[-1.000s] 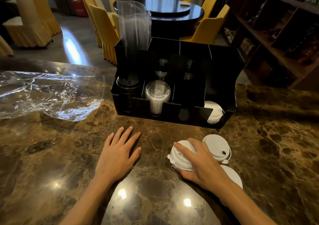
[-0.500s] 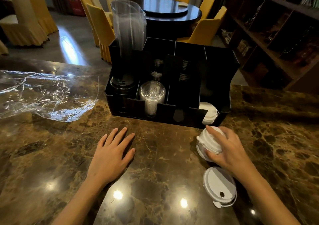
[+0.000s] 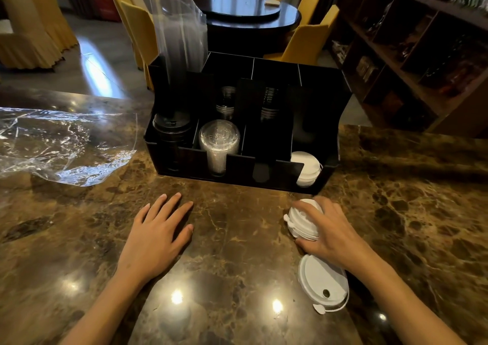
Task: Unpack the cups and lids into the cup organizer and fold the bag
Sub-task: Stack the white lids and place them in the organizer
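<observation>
A black cup organizer (image 3: 266, 170) stands on the marble counter. It holds black lids (image 3: 171, 126), clear lids (image 3: 219, 139), white lids (image 3: 306, 167) and dark cups (image 3: 227, 101) in its compartments. My right hand (image 3: 330, 232) grips a small stack of white lids (image 3: 299, 220) just in front of the organizer's right end. One more white lid (image 3: 320, 278) lies flat on the counter below that hand. My left hand (image 3: 155, 235) rests flat on the counter, fingers spread. A crumpled clear plastic bag (image 3: 63, 143) lies at the left.
A tall clear plastic sleeve (image 3: 179, 43) sticks up from the organizer's back left compartment. Dark wooden shelves (image 3: 422, 54) stand at the right. Yellow chairs (image 3: 137, 30) and a round dark table (image 3: 250, 9) sit beyond the counter.
My right hand picked up the stack of white lids from the counter and carried it right, toward the organizer's right end. The single lid stayed on the counter. My left hand stayed put.
</observation>
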A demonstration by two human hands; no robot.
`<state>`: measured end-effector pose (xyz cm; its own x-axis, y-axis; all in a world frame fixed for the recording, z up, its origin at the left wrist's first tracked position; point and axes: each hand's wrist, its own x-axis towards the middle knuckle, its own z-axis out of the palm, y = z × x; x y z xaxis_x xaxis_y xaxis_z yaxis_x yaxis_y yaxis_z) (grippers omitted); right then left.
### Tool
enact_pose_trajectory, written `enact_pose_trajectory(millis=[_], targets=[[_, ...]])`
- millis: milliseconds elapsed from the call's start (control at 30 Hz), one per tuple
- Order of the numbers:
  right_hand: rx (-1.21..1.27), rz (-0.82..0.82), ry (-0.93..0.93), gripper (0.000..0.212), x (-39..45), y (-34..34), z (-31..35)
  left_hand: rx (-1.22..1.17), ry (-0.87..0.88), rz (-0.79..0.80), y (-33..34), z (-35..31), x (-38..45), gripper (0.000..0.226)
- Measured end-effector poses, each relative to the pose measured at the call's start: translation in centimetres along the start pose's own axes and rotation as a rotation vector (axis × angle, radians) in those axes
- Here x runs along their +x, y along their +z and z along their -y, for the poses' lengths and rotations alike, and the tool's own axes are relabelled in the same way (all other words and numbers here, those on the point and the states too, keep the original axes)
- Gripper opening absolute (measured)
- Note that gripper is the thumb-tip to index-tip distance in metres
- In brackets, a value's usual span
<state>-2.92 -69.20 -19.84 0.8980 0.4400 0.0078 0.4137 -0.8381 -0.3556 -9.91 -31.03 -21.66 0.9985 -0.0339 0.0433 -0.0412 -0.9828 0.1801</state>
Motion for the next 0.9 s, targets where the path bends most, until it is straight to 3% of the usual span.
enact_pose_trajectory(millis=[300, 567, 767, 900], targets=[[0.282, -0.127, 0.019, 0.077, -3.9, -2.9, 0.1, -0.010, -0.003, 0.006, -0.1, 0.0, 0.0, 0.069], [0.183, 0.102, -0.129, 0.080, -9.7, -1.1, 1.0, -0.022, -0.014, 0.010, -0.3, -0.3, 0.1, 0.069], [0.135, 0.148, -0.058, 0.096, -10.4, 0.1, 0.0, -0.014, -0.014, 0.011, -0.2, -0.3, 0.0, 0.069], [0.228, 0.053, -0.097, 0.087, -10.2, 0.3, 0.5, -0.018, -0.013, 0.003, 0.0, -0.2, 0.0, 0.067]])
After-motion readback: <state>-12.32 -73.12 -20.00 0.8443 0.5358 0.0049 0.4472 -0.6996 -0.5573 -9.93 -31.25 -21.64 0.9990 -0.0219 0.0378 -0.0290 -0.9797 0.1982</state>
